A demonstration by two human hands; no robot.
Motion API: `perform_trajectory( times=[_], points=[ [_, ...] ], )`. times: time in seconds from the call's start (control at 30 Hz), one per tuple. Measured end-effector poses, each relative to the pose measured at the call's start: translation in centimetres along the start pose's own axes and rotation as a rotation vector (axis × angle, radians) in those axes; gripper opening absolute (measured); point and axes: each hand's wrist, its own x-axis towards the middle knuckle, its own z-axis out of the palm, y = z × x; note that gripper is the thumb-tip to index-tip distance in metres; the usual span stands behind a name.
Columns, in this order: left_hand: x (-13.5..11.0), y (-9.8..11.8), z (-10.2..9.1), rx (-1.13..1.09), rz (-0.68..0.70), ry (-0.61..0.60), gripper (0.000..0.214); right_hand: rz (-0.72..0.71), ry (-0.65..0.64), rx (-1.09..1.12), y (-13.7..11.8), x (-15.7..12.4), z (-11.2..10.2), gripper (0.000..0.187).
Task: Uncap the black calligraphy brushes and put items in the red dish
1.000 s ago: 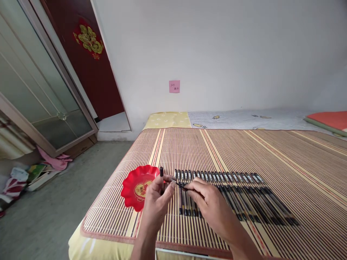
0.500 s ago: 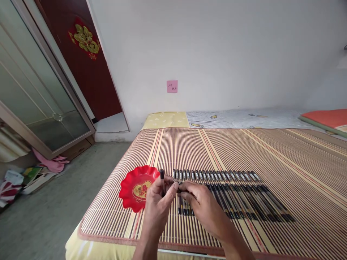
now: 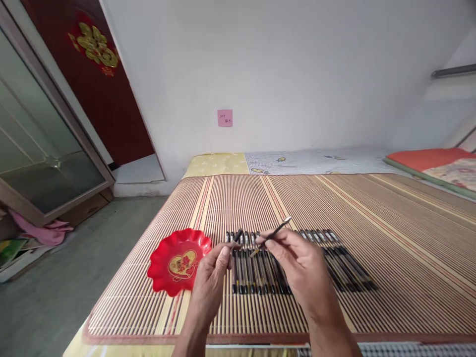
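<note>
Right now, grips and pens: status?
Left grip holding short dark piece, right grip holding slim dark stick. Pens lined up on mat; right grip blocks view of some.

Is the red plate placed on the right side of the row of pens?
No, the red plate lies on the striped mat to the left of the row of pens.

Left hand (image 3: pixel 210 271) pinches a dark rod (image 3: pixel 238 235), right hand (image 3: pixel 299 259) a pale-tipped piece (image 3: pixel 278 228), above aligned pens (image 3: pixel 256 272) on a striped mat (image 3: pixel 230 206).
</note>
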Motion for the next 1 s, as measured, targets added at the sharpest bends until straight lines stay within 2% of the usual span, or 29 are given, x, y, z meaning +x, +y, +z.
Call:
perform_trajectory(
  times=[0.1,0.2,0.4,0.83,1.0],
  points=[
    [0.0,-0.7,0.4,-0.021,-0.024,-0.051,0.046,-0.057,0.197,0.012,-0.9,-0.3,-0.5,0.017],
    [-0.1,-0.8,0.8,-0.019,-0.017,-0.108,0.041,-0.076,0.283,0.010,-1.4,-0.4,-0.7,0.017],
    [-0.3,-0.6,1.2,0.005,0.012,-0.201,0.034,-0.085,0.256,0.020,-1.4,-0.3,-1.0,0.017],
    [-0.3,-0.8,1.2,0.029,0.007,-0.210,0.038,-0.088,0.242,-0.017,-1.6,-0.5,-1.1,0.016],
    [-0.3,-0.8,1.2,0.001,-0.027,-0.255,0.035,-0.091,0.186,-0.025,-1.7,-0.3,-1.2,0.015]
  ],
)
